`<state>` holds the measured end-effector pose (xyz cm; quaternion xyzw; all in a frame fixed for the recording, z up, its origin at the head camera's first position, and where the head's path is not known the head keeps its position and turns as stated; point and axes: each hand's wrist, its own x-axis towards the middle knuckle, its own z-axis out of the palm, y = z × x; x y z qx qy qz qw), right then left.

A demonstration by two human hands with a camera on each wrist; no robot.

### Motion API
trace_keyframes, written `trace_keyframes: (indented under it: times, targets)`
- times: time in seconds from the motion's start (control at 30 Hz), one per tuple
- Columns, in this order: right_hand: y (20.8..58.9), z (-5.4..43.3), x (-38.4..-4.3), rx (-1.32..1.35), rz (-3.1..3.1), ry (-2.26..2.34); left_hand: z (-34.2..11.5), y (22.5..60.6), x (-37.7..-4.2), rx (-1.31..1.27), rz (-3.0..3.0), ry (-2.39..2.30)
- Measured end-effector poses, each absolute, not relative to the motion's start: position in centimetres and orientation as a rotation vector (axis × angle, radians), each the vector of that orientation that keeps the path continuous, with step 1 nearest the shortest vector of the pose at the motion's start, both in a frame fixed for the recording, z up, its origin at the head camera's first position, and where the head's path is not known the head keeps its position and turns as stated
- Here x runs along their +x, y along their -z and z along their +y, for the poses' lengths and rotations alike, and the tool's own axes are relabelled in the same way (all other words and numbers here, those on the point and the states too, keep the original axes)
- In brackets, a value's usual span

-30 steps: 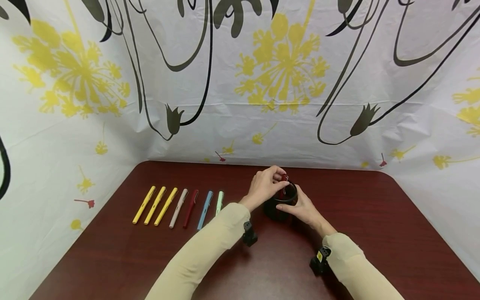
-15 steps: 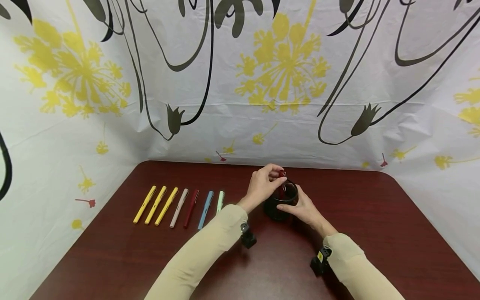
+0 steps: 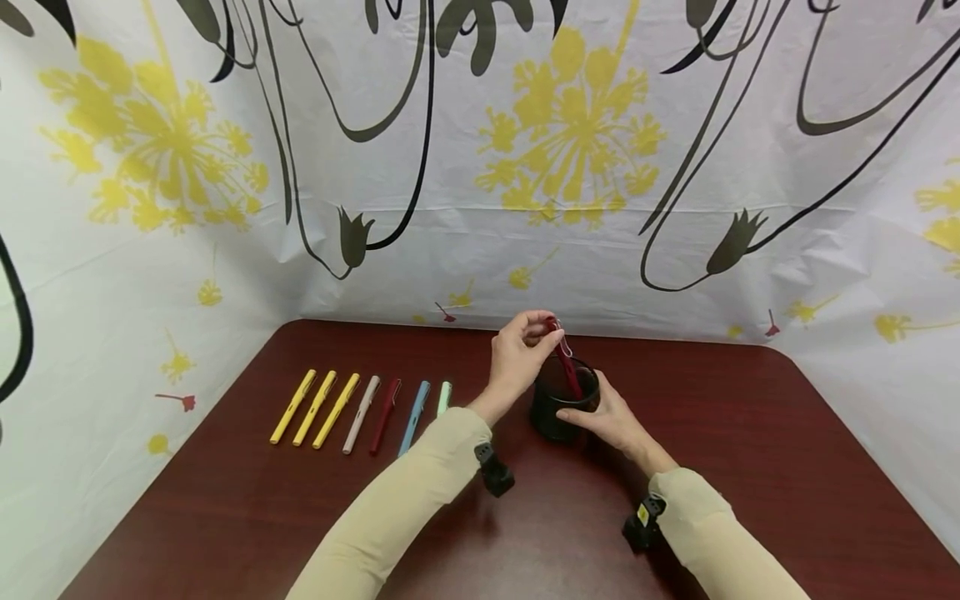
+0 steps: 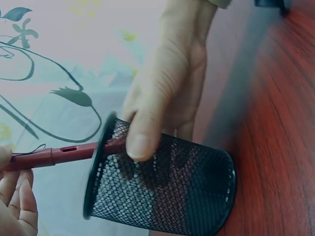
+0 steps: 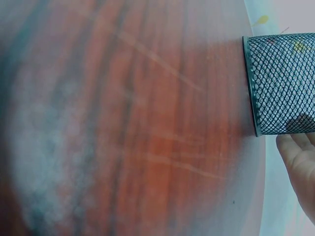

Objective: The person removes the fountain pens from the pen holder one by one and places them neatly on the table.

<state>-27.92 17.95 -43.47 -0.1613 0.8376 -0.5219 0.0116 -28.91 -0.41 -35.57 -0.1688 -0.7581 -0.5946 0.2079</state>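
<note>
My left hand [image 3: 517,354] pinches a dark red pen [image 3: 567,367] by its clip end, above a black mesh pen holder [image 3: 555,421]. In the left wrist view the pen [image 4: 74,153] slants over the rim, its lower end inside the mesh cup [image 4: 162,187]. My right hand [image 3: 611,417] grips the cup from its right side, thumb [image 4: 140,140] on the near wall. The right wrist view shows the cup's base [image 5: 251,88] and part of the right hand [image 5: 300,162] under the mesh.
On the table [image 3: 225,500] to the left lies a row of pens: several yellow pens [image 3: 313,408], a pinkish pen [image 3: 362,415], another dark red pen [image 3: 385,417], a blue pen [image 3: 414,417] and a pale green pen [image 3: 444,397], partly behind the left sleeve. A patterned curtain [image 3: 465,250] hangs behind.
My left hand has risen and shifted slightly left, drawing the dark red pen upward so more of it shows above the cup. The right hand keeps its hold on the pen holder.
</note>
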Motion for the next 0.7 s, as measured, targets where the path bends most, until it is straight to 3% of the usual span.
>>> trace_keyframes:
  times: [0.37, 0.7]
  targets:
    - [43.5, 17.9, -27.9, -0.518, 2.606, 1.654, -1.6, 34.5, -28.7, -0.220, -1.807, 2.178]
    - [43.6, 17.9, -27.9, -0.515, 2.618, 1.660, -2.9, 34.7, -28.0, -0.089, -1.703, 2.379]
